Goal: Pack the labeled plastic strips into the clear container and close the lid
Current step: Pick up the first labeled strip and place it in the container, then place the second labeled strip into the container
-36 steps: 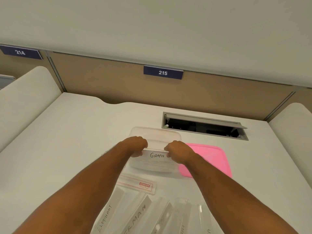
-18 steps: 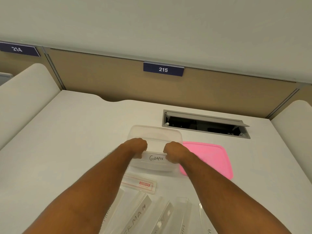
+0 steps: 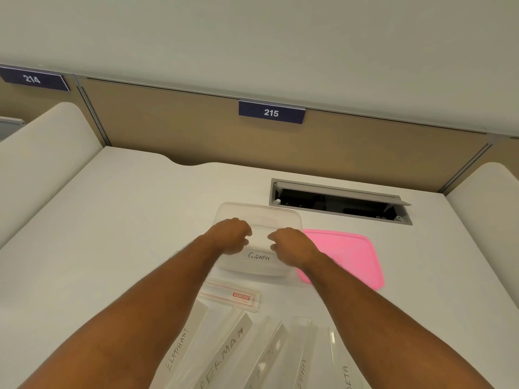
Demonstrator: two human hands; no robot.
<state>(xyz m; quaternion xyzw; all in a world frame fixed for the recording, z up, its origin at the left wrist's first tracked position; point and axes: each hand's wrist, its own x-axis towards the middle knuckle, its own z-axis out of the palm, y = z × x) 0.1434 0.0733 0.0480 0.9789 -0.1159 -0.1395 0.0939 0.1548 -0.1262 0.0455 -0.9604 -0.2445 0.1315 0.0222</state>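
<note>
Strip marked "GIRAFEE" lies crosswise in clear container, long axis left-right. Left hand and right hand pinch its ends.

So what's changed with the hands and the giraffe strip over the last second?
Both hands, left hand and right hand, moved slightly farther over the clear container, leaving the GIRAFEE strip lying inside; whether they have let it go is unclear. The pink lid and the other strips stayed put.
</note>
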